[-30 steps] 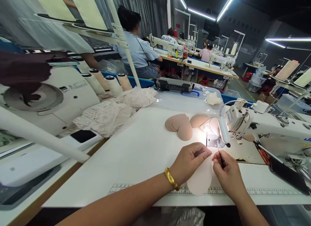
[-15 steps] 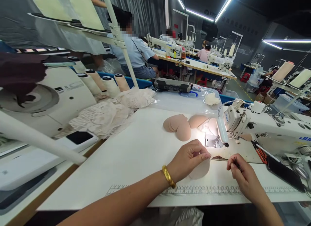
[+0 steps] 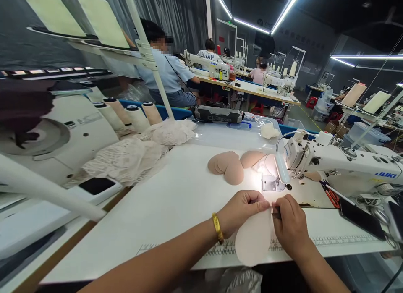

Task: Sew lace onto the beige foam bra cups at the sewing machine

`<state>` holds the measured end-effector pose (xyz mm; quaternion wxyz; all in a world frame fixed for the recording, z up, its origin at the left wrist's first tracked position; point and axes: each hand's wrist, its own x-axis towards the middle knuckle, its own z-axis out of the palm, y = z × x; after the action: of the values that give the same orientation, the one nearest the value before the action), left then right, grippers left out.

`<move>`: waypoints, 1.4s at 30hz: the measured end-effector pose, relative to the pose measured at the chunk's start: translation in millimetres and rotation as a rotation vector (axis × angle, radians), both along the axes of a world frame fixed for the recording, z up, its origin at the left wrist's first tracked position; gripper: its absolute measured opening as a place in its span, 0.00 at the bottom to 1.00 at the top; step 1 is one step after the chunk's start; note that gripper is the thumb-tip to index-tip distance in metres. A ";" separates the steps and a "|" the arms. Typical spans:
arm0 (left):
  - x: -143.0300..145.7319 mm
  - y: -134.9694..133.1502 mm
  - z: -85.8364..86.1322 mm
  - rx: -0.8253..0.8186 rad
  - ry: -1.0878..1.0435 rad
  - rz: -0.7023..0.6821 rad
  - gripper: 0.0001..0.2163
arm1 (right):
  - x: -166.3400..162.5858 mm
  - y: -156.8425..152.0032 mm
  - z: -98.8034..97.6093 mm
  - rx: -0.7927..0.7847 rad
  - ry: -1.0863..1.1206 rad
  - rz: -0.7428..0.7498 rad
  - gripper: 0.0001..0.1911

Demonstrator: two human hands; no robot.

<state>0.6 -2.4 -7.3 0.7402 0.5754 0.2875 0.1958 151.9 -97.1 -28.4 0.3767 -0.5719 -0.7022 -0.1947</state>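
My left hand (image 3: 242,211), with a gold bracelet at the wrist, pinches the top edge of a beige teardrop-shaped fabric pad (image 3: 252,244). The pad hangs below the fingers, over the ruler marks near the table's front edge. Close beside it, my right hand (image 3: 292,223) is closed on a small dark tool (image 3: 276,212); most of it is hidden in the fingers. Its tip is at the pad's upper edge, by my left fingertips. Behind the hands, more beige pads (image 3: 226,166) overlap on the white table (image 3: 170,200), left of the sewing machine's needle plate (image 3: 272,183).
A white sewing machine (image 3: 343,158) with a lit lamp stands on the right. Orange-handled scissors (image 3: 330,194) and a black phone (image 3: 362,219) lie in front of it. Lace fabric (image 3: 126,156) is heaped at left near thread cones (image 3: 138,114). Co-workers sit further back.
My right hand has moved left to meet my left hand at the pad's edge. The pad now hangs nearer the table's front edge and shows more fully.
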 end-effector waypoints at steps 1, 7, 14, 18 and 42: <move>-0.7 0.1 0.4 0.006 0.018 -0.018 0.24 | 10.2 2.2 -3.6 -0.012 -0.034 -0.051 0.07; -6.7 2.4 8.8 0.100 0.014 0.002 0.21 | 88.7 -6.5 -20.9 -0.158 -0.130 -0.305 0.13; -3.4 -0.1 7.5 0.421 -0.006 0.054 0.15 | 44.3 -26.1 18.1 -0.406 0.264 0.127 0.18; -13.3 1.3 19.0 0.591 -0.029 -0.025 0.10 | 12.6 -20.6 37.1 -0.451 0.464 0.297 0.04; -33.0 -62.8 -0.4 -0.417 -0.402 0.137 0.17 | 17.3 -55.4 3.8 -0.364 0.305 0.182 0.22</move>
<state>-32.4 -65.1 -7.7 0.8696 0.3399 0.2074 0.2921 169.2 -152.5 -24.6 0.3848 -0.5876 -0.7094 0.0583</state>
